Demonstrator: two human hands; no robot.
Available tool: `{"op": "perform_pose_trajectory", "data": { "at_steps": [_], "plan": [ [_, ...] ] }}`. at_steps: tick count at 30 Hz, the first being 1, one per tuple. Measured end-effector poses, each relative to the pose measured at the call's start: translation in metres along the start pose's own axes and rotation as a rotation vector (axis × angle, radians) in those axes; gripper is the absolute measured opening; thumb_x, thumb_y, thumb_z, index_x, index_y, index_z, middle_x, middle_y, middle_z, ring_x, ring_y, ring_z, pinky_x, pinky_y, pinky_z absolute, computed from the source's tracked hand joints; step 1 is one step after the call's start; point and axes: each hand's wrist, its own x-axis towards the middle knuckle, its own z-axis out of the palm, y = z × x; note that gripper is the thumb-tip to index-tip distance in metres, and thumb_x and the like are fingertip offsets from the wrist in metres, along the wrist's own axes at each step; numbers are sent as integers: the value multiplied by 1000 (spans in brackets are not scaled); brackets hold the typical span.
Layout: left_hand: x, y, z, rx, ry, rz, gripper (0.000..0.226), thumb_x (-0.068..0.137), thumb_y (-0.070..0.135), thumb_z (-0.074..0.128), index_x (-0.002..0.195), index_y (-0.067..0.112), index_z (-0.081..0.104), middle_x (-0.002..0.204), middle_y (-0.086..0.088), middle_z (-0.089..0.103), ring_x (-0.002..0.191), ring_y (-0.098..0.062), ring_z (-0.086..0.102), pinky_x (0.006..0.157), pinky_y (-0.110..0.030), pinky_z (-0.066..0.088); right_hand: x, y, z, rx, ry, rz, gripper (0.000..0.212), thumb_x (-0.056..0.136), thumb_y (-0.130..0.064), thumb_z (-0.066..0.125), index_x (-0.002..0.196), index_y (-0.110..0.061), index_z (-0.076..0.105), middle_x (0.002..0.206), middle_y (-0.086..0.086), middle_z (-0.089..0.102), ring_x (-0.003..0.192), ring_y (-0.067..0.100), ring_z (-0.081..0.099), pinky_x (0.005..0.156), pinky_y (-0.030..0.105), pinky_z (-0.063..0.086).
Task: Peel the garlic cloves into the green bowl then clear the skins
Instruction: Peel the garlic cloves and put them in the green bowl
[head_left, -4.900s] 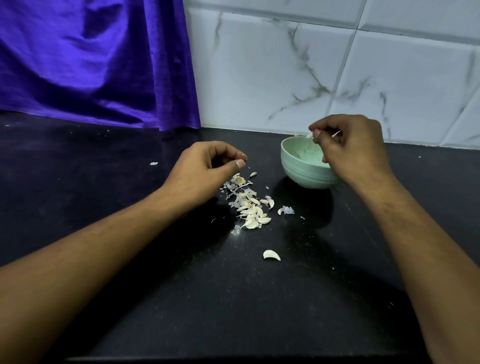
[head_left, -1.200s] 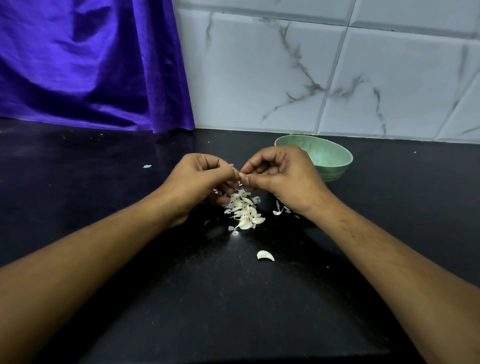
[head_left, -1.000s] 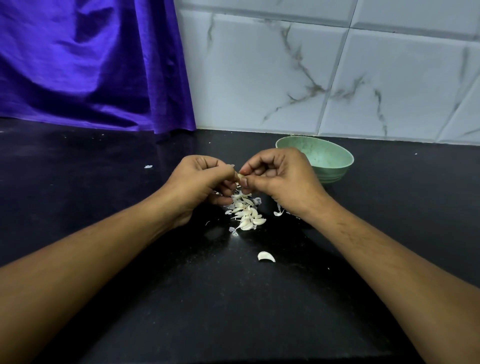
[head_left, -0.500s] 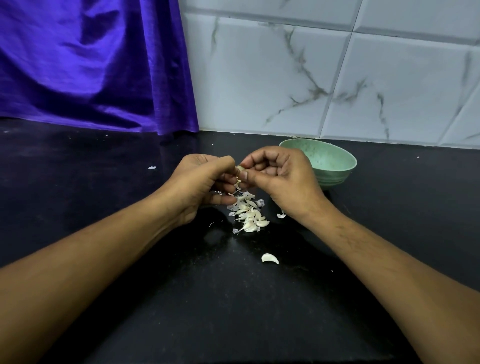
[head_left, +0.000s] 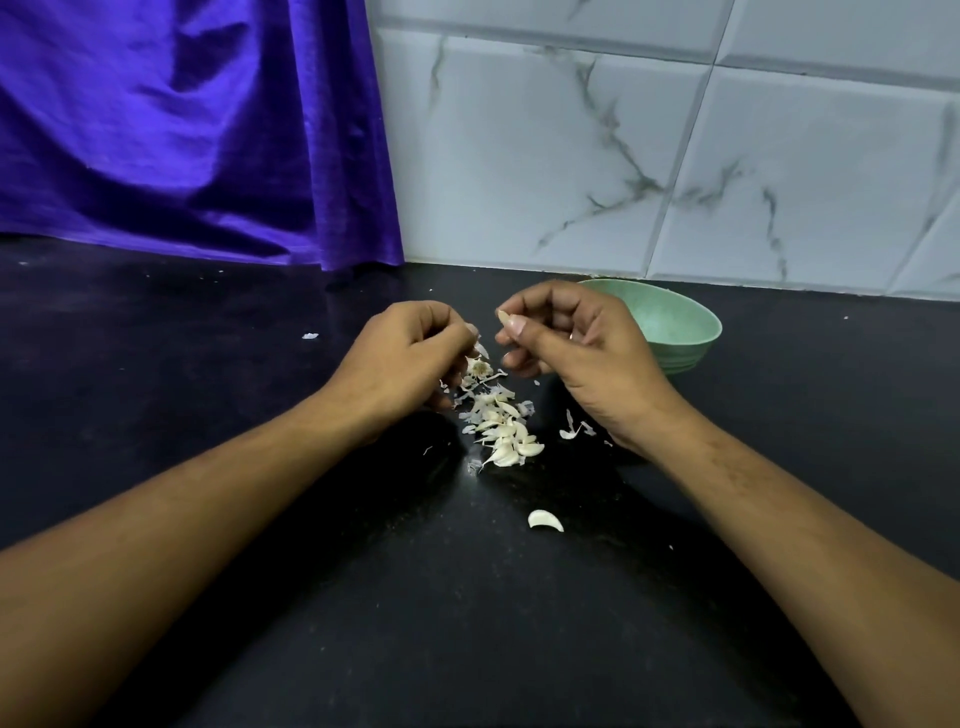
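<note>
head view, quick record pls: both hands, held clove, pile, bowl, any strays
right hand: pinches a garlic clove at its fingertips
left hand: fingers curled; whether it holds a skin is unclear
pile: cloves and skins on the black counter, between both hands
green bowl: behind the right hand, partly hidden
lone clove: apart, nearer the camera

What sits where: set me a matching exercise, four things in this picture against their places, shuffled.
1 green bowl
2 lone clove
3 purple cloth
4 held clove

A pinched in the right hand
B back left, by the tiled wall
C behind the right hand
D nearest the camera, apart from the pile

Pairs: 1-C, 2-D, 3-B, 4-A
</note>
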Motion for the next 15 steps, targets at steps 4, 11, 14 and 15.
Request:
{"op": "perform_pose_trajectory", "data": {
  "at_steps": [4,11,14,15],
  "plan": [
    [-1,-1,-2,103,-20,82,25,96,31,71,82,11,68,75,-13,70,70,-22,67,64,-43,64,-1,1,0,-44,-45,3,9,96,-2,68,104,-3,71,83,13,73,70,18,69,66,30,61],
    [-3,5,-3,-51,-63,25,2,92,12,74,92,10,75,82,-9,71,76,-16,66,68,-45,63,1,5,-4,-114,-60,8,5,94,-2,71,99,-3,70,88,28,70,71,22,71,69,37,61],
    [-3,7,-2,-73,-76,3,7,93,14,74,92,7,76,82,-7,73,75,-14,66,66,-40,62,2,7,-5,-143,-65,-6,4,95,-2,70,99,-4,71,89,27,71,71,22,71,70,38,62],
    [-3,7,-2,-77,-80,0,8,94,14,74,91,6,76,81,-7,73,74,-14,66,66,-39,62,2,7,-5,-155,-69,-9,5,95,-2,70,98,-5,72,88,26,71,71,22,71,69,37,62]
  ]
}}
